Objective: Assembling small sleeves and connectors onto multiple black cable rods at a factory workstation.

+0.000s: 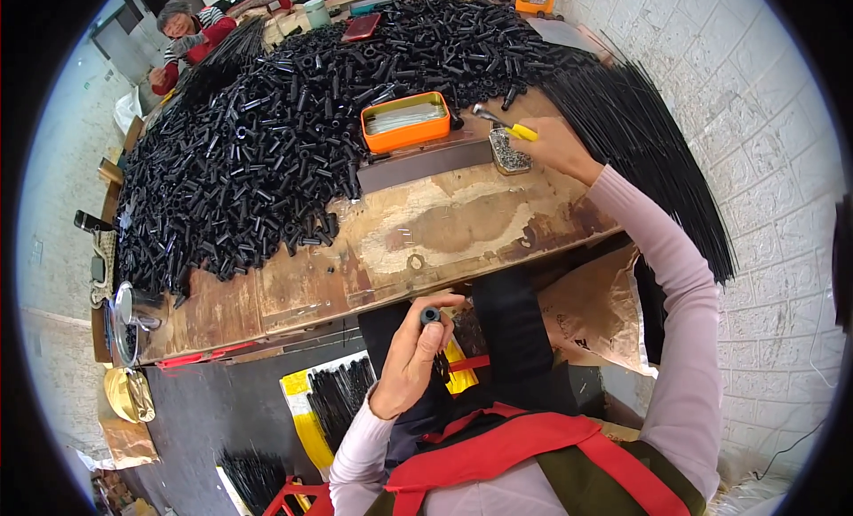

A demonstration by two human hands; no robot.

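Note:
My left hand [410, 356] is closed around a black tube-shaped part [430, 315], whose round open end faces up, in front of the table edge. My right hand [558, 150] grips yellow-handled pliers [522, 132], their metal head pointing left. Just below the pliers stands a small clear container [510, 159] of tiny silvery pieces. Left of it, an orange tin [407, 136] holds thin pale sticks or wires. The palm side of my right hand is hidden.
A large heap of short black tubes [240, 160] covers much of the wooden table [444, 223]. Long thin black rods [635, 134] lie at the right beside a white brick wall [773, 116]. More dark rods [342, 396] sit below the table. Another person [191, 40] is at the far left.

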